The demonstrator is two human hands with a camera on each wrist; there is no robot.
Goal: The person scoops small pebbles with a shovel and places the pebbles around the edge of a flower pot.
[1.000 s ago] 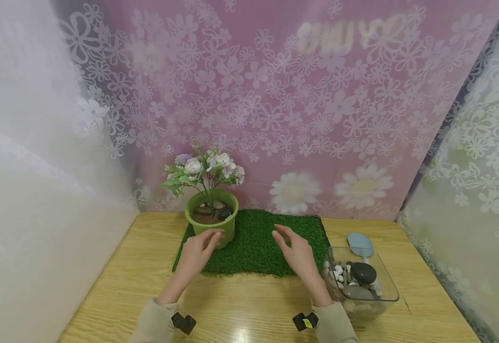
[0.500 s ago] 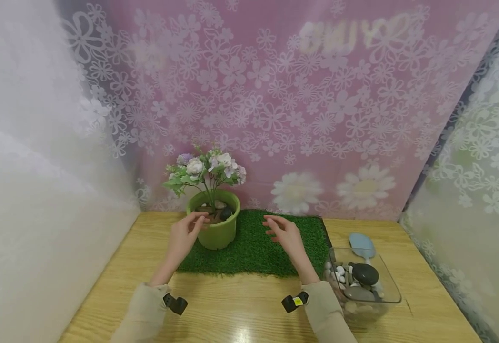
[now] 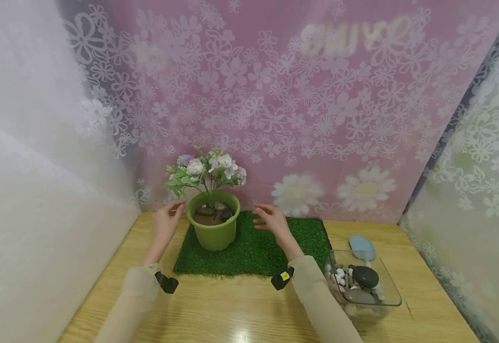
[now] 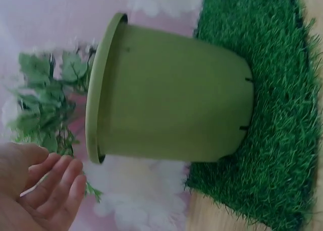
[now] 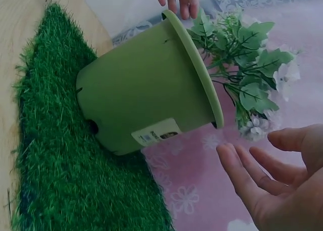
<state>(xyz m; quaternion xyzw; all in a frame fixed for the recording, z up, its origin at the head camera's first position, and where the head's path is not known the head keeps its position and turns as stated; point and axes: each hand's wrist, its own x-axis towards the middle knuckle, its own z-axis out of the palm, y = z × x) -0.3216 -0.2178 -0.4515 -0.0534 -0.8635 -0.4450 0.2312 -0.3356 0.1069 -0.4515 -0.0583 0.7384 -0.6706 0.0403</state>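
A green flower pot (image 3: 216, 236) stands upright on the left part of a green artificial grass mat (image 3: 271, 252). Artificial flowers (image 3: 208, 167), white and purple with green leaves, rise from it, and several stones (image 3: 226, 214) lie on the brown fill inside. My left hand (image 3: 165, 224) is just left of the pot's rim, fingers loosely bent and holding nothing. To the right of the pot, my right hand (image 3: 274, 223) hovers over the mat with its fingers spread and nothing in them. In both wrist views a gap shows between the near hand and the pot.
A clear plastic box (image 3: 399, 297) at the right holds white pebbles (image 3: 340, 275), a black stone (image 3: 365, 276) and other stones. Behind it lies a light blue scoop (image 3: 362, 245). A pink flowered curtain (image 3: 266, 105) hangs at the back of the wooden table (image 3: 215, 305).
Both hands have moved forward and to the left. The left hand went from in front of the pot to its left side; the right hand came nearer its right side. The pot stayed put.
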